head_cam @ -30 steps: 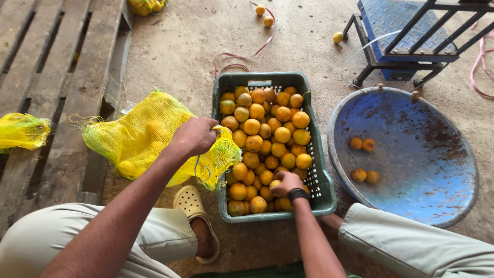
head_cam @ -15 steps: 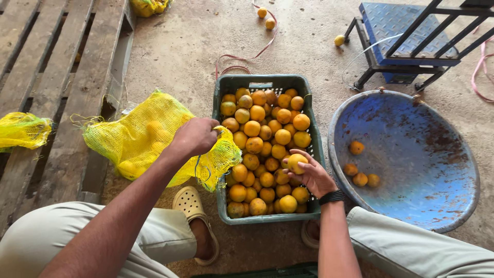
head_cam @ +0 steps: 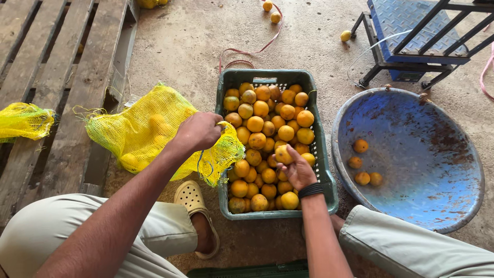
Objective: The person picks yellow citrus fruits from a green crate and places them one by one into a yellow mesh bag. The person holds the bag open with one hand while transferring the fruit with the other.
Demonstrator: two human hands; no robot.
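Lifted from the crate [head_cam: 324,175], right hand [head_cam: 296,170] now aims an orange [head_cam: 283,154] toward the left-held net bag's [head_cam: 149,131] mouth.

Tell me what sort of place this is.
Probably a fruit packing or sorting yard: a green crate full of oranges on a concrete floor, yellow mesh bags being filled, a wooden pallet, and a blue platform scale.

The person wears light khaki trousers [head_cam: 77,226] and a cream perforated clog [head_cam: 193,198]. A black wristband [head_cam: 311,190] circles the right wrist. Both arms are bare.
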